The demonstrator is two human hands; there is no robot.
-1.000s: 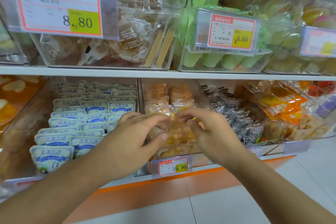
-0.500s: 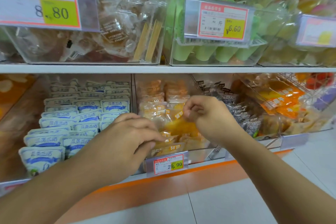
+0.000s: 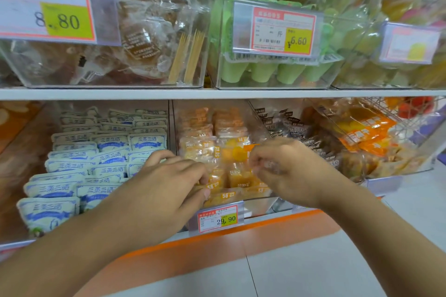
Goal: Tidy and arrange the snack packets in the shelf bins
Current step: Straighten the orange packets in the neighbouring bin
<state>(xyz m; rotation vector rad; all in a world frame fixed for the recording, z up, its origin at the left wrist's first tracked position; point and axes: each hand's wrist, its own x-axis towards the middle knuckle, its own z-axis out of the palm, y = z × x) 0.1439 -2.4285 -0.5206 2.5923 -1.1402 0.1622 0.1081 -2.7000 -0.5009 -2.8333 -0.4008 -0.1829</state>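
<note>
Clear packets of orange and yellow snacks (image 3: 200, 149) fill the middle clear bin (image 3: 259, 205) on the lower shelf. My left hand (image 3: 169, 185) rests at the bin's front left corner, its fingers pinching the edge of a front orange packet (image 3: 218, 196). My right hand (image 3: 287, 166) hovers over the bin's right side, fingers closed on the clear edge of an orange packet (image 3: 237, 153) that is lifted above the others. Part of the front row is hidden by both hands.
White-and-blue packets (image 3: 96, 157) lie in rows in the left bin. Dark packets (image 3: 296, 132) and orange packs (image 3: 366, 130) fill the bins to the right. A price tag (image 3: 217, 219) hangs on the middle bin. Clear upper bins (image 3: 207, 82) overhang. Floor tiles (image 3: 313, 267) lie below.
My right hand has come down and to the right with a packet in its fingers. My left hand stayed at the front left of the bin. The camera shifted slightly.
</note>
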